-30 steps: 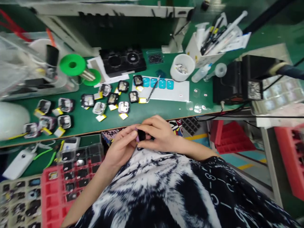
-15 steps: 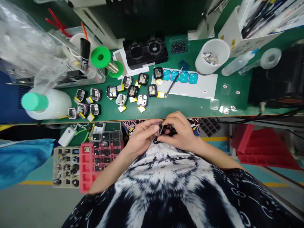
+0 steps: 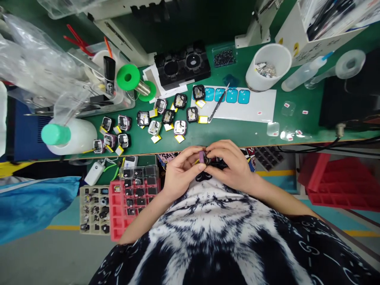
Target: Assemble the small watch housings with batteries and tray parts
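Note:
Close to my body, just below the bench edge, my left hand (image 3: 184,173) grips a small purple watch case (image 3: 202,156) between thumb and fingers. My right hand (image 3: 230,164) is closed at the case's other side, its fingertips on a dark part there. Fingers hide much of both, so the dark part's kind does not show. On the bench beyond lie several open watch cases (image 3: 180,127) in black, white and pink, with yellow-wrapped batteries (image 3: 179,138) beside them. Tweezers (image 3: 219,102) rest across a white sheet (image 3: 258,106) bearing blue square stickers (image 3: 244,96).
A solder spool (image 3: 128,77), a black fixture (image 3: 182,65), a clear box of screws (image 3: 224,57) and a white cup (image 3: 264,75) stand farther back. A white bottle (image 3: 74,136) is at left. Below the bench are a red tray (image 3: 115,213) and a beige tray (image 3: 94,211).
The purple case has been turned in my hands, its purple side now facing up. My right fingers have shifted at it. The whole view has moved slightly.

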`<state>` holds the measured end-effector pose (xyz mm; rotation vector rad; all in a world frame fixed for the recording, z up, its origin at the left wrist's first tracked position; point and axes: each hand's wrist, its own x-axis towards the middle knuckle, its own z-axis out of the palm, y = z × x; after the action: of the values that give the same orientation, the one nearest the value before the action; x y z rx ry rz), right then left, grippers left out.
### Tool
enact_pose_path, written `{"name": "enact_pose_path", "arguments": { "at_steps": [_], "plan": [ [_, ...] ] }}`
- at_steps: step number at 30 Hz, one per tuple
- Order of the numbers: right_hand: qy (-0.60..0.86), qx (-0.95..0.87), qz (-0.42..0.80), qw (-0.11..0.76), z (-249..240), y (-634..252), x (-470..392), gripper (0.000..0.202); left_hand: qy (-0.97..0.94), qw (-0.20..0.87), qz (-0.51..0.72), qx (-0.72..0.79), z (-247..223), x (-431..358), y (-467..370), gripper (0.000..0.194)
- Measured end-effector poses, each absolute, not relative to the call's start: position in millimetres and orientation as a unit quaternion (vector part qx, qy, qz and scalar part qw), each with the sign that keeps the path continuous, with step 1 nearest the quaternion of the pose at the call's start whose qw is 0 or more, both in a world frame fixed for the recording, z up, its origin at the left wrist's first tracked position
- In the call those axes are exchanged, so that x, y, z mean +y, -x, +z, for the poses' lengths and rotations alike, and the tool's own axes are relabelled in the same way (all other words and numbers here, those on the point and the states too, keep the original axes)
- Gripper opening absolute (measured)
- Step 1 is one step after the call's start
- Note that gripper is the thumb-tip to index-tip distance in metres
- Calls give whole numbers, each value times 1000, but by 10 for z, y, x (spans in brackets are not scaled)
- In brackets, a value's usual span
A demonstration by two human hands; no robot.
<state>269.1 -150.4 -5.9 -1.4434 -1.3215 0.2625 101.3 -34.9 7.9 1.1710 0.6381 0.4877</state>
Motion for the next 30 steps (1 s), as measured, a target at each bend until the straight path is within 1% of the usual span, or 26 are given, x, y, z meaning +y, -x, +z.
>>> {"name": "enact_pose_path", "arguments": {
  "at_steps": [5,7,11,18,23,30],
  "plan": [
    [606,-568,134,541,-45,-2709,-1544,39,-574,753,238,216,-1,-303,-962,54],
    [607,-569,142,536,-27,-2715,-1559,40,-597,741,235,201,3,-293,-947,58],
    [610,-558,172,535,16,-2731,-1569,31,-627,713,249,192,34,-298,-949,53],
    [601,-559,150,551,14,-2715,-1565,28,-652,678,277,195,22,-328,-948,53],
    [611,-549,162,547,-2,-2682,-1579,28,-649,679,277,202,26,-339,-948,51],
    [605,-535,174,564,-16,-2671,-1576,28,-653,675,277,202,12,-347,-942,50]
  ]
}}
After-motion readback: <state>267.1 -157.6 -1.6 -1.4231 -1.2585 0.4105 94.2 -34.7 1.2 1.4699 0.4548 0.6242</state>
